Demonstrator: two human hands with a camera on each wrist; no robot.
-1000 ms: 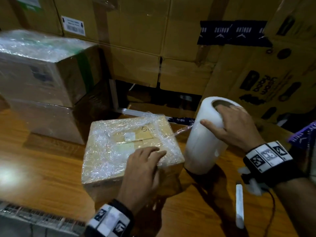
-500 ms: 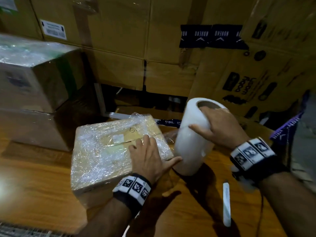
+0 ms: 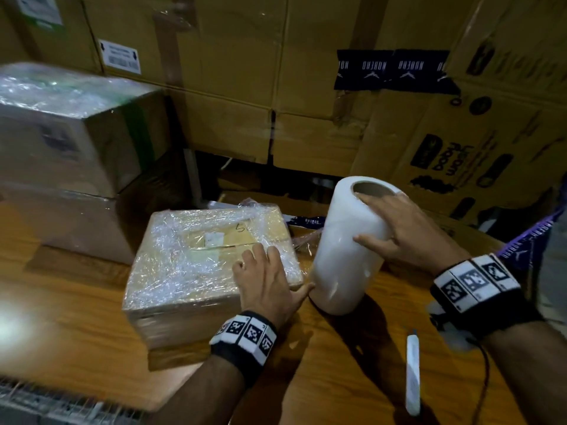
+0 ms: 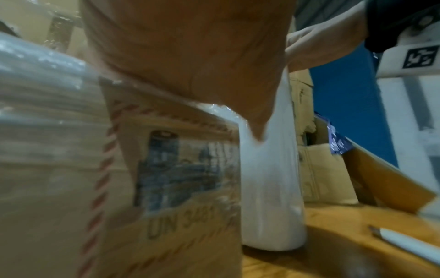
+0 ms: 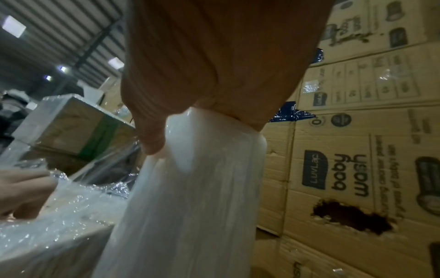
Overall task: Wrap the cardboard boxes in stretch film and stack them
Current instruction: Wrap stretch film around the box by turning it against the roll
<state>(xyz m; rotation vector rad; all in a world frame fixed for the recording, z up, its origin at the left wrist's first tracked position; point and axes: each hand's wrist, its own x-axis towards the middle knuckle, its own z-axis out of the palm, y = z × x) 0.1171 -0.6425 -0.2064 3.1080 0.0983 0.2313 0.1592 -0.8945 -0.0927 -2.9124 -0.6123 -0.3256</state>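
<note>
right hand (image 3: pixel 408 233) grips the top of the upright stretch film roll (image 3: pixel 346 250), thumb on its side, fingers over the core rim. left hand (image 3: pixel 265 282) lies flat, fingers straight, on the film-covered cardboard box (image 3: pixel 199 265), just left of the roll on the wooden table (image 3: pixel 61 332). two wrapped boxes (image 3: pixel 61 154) stacked at far left. white cutter (image 3: pixel 412 375) near the roll.

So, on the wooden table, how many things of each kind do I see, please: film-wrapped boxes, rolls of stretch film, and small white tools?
Film-wrapped boxes: 3, the small box under the left hand, plus a stack of two, upper box on lower box
Rolls of stretch film: 1, the roll held by the right hand
Small white tools: 1, the tool
Total: 5
</note>
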